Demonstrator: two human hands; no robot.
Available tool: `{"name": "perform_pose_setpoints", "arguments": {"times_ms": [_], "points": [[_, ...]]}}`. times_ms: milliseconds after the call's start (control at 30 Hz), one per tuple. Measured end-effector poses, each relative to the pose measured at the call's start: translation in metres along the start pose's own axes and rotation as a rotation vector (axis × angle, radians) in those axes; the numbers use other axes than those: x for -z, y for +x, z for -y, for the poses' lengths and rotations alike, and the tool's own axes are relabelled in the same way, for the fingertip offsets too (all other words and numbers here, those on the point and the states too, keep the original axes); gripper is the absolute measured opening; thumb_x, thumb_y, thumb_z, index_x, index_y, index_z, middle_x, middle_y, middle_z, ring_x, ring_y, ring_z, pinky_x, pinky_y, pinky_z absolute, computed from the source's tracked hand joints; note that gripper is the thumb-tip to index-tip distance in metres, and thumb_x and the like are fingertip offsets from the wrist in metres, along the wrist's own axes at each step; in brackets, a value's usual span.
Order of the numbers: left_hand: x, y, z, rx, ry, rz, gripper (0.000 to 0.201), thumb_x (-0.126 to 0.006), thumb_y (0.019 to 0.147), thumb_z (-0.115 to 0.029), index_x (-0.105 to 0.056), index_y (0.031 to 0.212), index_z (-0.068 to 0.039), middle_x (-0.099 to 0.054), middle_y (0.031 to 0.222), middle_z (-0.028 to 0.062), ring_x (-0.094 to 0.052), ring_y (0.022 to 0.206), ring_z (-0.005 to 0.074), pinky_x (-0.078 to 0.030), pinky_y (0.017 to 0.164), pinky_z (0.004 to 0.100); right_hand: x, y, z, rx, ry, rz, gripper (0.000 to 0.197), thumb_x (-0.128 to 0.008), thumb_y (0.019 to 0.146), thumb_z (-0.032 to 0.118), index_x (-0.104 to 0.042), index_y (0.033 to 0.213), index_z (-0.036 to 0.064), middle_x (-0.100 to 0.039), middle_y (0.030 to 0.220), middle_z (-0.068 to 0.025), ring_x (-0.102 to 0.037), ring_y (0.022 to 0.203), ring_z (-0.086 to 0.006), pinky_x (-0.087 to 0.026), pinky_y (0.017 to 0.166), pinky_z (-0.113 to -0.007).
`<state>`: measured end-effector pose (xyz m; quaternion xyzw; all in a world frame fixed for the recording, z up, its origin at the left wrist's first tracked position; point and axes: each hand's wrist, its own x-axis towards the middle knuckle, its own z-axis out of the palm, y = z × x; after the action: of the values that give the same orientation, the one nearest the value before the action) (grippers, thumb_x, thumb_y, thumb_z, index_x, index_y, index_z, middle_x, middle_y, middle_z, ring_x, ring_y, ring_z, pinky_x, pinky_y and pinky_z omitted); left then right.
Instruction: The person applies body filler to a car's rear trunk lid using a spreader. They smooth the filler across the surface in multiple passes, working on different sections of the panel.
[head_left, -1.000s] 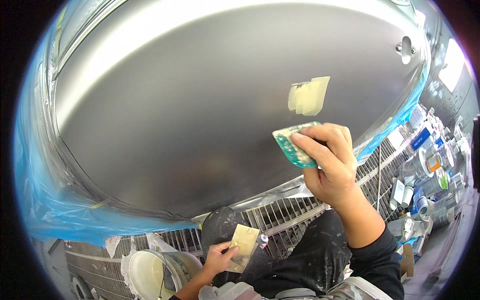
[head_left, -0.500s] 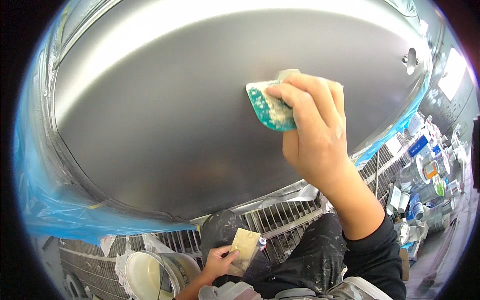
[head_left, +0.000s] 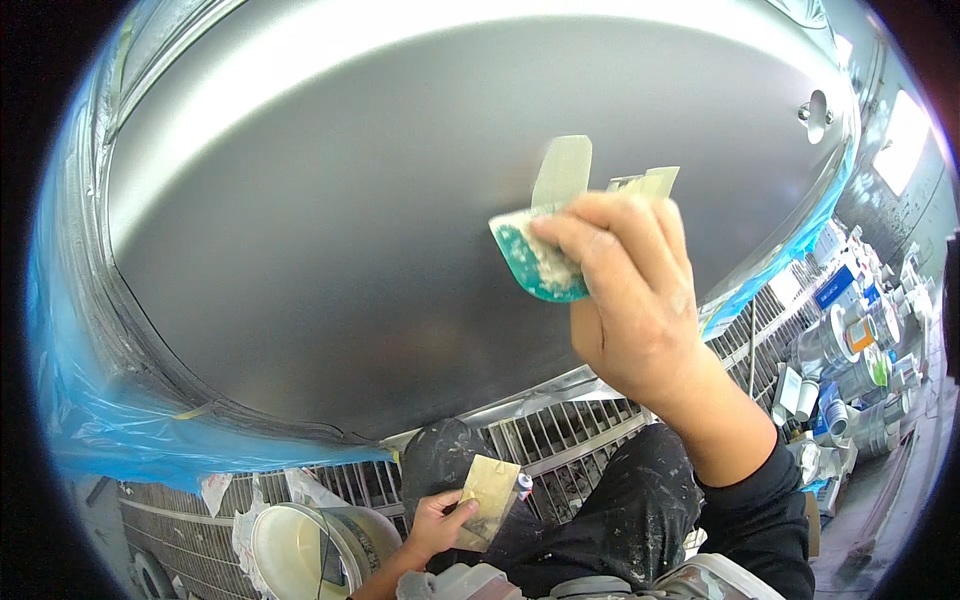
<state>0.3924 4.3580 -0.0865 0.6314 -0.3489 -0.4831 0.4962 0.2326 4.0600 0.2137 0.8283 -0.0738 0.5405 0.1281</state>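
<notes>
A large smooth grey car panel (head_left: 370, 200) fills the upper view. My right hand (head_left: 640, 280) is closed on a green spreader (head_left: 540, 262) caked with pale filler, its edge against the panel. Just above the spreader runs a light filler strip (head_left: 563, 170). Farther right, another pale patch (head_left: 650, 183) shows partly behind my fingers. Down by my knee, my left hand (head_left: 440, 522) pinches a flat yellowish plate (head_left: 489, 495) with some smears on it.
Blue masking film (head_left: 110, 420) wraps the panel's left and lower border. A white bucket (head_left: 285, 545) stands at lower left on the metal floor grating (head_left: 570, 445). Several cans and tubs (head_left: 850, 360) crowd the right side. A handle recess (head_left: 817, 117) sits at the panel's upper right.
My right hand has drawn the spreader downward along the panel, exposing more of the filler strip above it and the patch to its right. My left hand keeps its place.
</notes>
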Motion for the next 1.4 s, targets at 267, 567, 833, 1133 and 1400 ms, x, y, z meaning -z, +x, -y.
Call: {"name": "perform_pose_setpoints", "arguments": {"times_ms": [267,567,833,1133,1400], "points": [[0.000,0.000,0.000,0.047,0.005,-0.018,0.026,-0.073,0.098,-0.010,-0.075,0.119,0.004,-0.078,0.102,0.0024,-0.066,0.091,0.0069,-0.055,0.082,0.0260,-0.034,0.026,-0.009,0.091,-0.070,-0.160,0.034,-0.067,0.076,0.007,-0.067,0.110,0.0036,-0.062,0.108,-0.0098,-0.059,0.099,-0.0294,-0.049,0.085,-0.040],[0.000,0.000,-0.003,0.025,-0.004,0.005,0.023,-0.069,0.100,-0.008,-0.075,0.119,0.004,-0.078,0.101,0.0033,-0.066,0.089,0.0074,-0.054,0.081,0.0268,-0.033,-0.029,0.018,-0.036,-0.050,0.035,0.038,-0.072,0.076,0.010,-0.070,0.114,0.0046,-0.063,0.113,-0.0088,-0.059,0.104,-0.0281,-0.049,0.095,-0.041],[0.000,-0.001,-0.003,0.017,0.067,-0.003,0.026,-0.072,0.099,-0.011,-0.075,0.120,0.003,-0.078,0.104,0.0025,-0.066,0.093,0.0065,-0.055,0.084,0.0263,0.010,-0.005,-0.005,-0.006,-0.036,0.014,0.041,-0.066,0.074,-0.008,-0.069,0.113,0.0033,-0.062,0.110,-0.0126,-0.060,0.099,-0.0330,-0.049,0.088,-0.042],[0.001,0.001,0.001,0.040,0.029,0.010,0.027,-0.072,0.099,-0.012,-0.074,0.122,0.003,-0.078,0.106,0.0020,-0.066,0.094,0.0064,-0.054,0.084,0.0259,0.003,0.028,-0.049,0.016,-0.098,-0.096,0.044,-0.063,0.071,-0.013,-0.070,0.110,0.0048,-0.065,0.110,-0.0124,-0.058,0.100,-0.0356,-0.050,0.088,-0.043],[-0.002,0.003,-0.004,0.026,0.038,0.010,0.024,-0.070,0.099,-0.011,-0.076,0.118,0.003,-0.078,0.102,0.0037,-0.067,0.091,0.0082,-0.055,0.082,0.0283,-0.007,-0.018,-0.025,0.012,-0.106,-0.001,0.046,-0.069,0.070,-0.007,-0.068,0.114,0.0064,-0.064,0.112,-0.0095,-0.060,0.100,-0.0310,-0.049,0.089,-0.041]]}}
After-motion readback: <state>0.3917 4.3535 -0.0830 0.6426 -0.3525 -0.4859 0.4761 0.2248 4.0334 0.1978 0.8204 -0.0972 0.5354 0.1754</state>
